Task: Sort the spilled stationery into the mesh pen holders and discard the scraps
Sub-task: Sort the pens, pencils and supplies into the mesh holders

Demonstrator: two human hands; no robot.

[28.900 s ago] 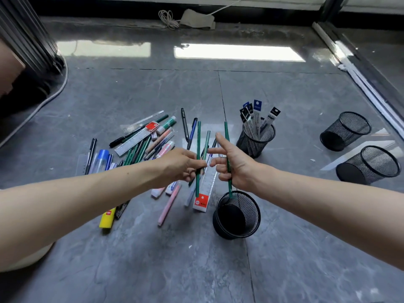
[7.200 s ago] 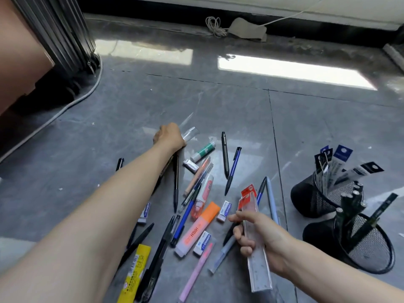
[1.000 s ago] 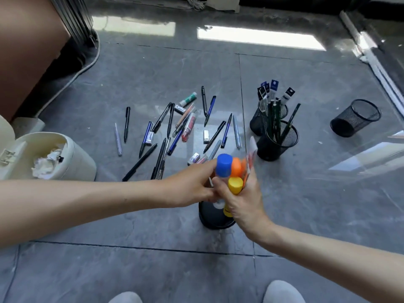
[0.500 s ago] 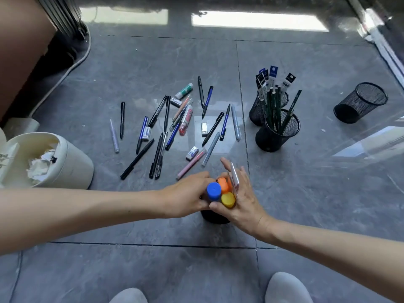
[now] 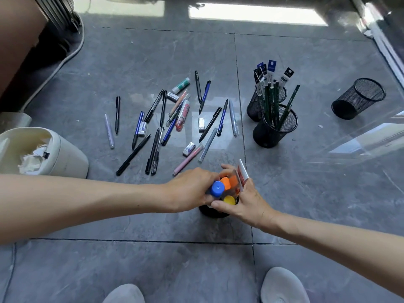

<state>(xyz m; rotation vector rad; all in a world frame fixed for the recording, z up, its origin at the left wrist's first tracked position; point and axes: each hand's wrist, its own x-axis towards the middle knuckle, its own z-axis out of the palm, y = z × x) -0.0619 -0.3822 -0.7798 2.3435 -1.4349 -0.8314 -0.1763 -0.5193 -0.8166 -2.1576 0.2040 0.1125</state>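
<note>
Markers [image 5: 225,189] lower — holder [image 5: 213,212] now hidden

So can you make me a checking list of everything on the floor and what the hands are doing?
Surface: grey tiled floor, glossy.
Job's things: loose pens and erasers spilled; green pencils in one mesh holder; empty holder apart.
Clutter: bin holding crumpled paper.
Grippers: left hand and right hand push a bundle of markers into the near holder.
Cables: white cable, upper left.
Surroundings: two shoes below.
</note>
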